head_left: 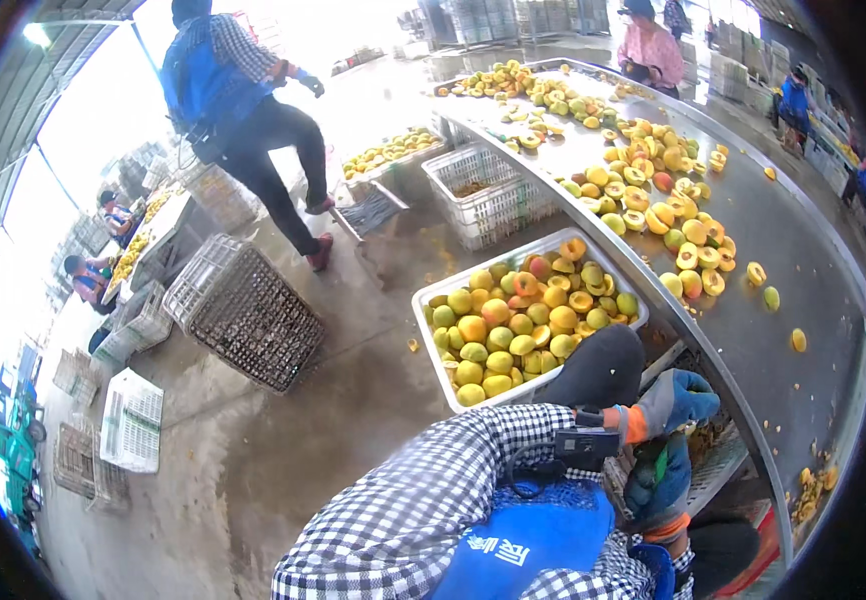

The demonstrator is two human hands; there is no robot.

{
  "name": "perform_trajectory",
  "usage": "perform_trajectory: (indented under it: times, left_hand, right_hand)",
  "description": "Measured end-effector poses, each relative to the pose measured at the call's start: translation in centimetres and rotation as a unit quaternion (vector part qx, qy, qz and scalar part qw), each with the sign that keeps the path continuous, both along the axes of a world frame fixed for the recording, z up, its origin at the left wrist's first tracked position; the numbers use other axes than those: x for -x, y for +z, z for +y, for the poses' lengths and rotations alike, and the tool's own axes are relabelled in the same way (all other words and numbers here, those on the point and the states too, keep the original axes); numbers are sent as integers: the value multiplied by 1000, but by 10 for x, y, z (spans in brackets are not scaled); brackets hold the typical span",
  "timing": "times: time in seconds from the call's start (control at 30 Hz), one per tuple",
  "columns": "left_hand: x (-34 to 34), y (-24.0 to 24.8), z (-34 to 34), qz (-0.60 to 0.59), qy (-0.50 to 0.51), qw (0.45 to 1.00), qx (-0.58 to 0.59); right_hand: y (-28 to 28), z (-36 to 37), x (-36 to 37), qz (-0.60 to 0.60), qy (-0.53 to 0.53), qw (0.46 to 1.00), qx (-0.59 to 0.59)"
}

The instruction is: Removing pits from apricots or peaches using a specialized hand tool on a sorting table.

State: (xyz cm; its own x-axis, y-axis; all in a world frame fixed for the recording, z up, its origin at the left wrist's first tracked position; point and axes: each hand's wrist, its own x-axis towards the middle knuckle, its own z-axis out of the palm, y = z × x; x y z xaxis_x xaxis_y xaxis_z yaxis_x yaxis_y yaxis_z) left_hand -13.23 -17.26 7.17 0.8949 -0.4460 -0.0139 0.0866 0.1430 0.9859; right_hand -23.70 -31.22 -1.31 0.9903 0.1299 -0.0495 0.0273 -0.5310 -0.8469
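My left hand [691,399], in a grey and blue glove with an orange cuff, is curled closed beside the metal table edge. Just below it is my right hand [661,482], in a similar glove, its fingers bent around something with a bright green spot. What either hand holds is too small and covered to name. Beyond my knee stands a white plastic crate [429,352] heaped with yellow-green peaches [498,338], mostly whole, a few halved. Halved yellow peaches [686,232] lie spread along the metal table [753,385] on the right.
A white crate [493,222] stands against the table, and a grey slatted crate [253,312] rests on the floor to the left. A person [243,120] in a checked shirt walks there. Across the table is a person in pink [650,52]. Fruit scraps [811,495] lie at the table's near end.
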Motion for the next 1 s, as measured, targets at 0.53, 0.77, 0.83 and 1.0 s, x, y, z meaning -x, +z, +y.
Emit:
perform_trajectory:
  times: [0.53, 0.77, 0.83, 1.0]
  left_hand:
    - [-3, -38, -36, 26, -71, 996, -39]
    - [-8, -17, -5, -34, -92, 994, -47]
    - [0, -13, -2, -55, -38, 997, -37]
    - [-10, -21, -31, 31, 54, 998, 22]
  right_hand:
    - [33, -22, 14, 482, -66, 571, -662]
    - [-43, -51, -3, 357, 95, 730, -576]
    - [-57, -61, -2, 383, -70, 671, -631]
    - [-58, -66, -15, 418, 93, 328, -842]
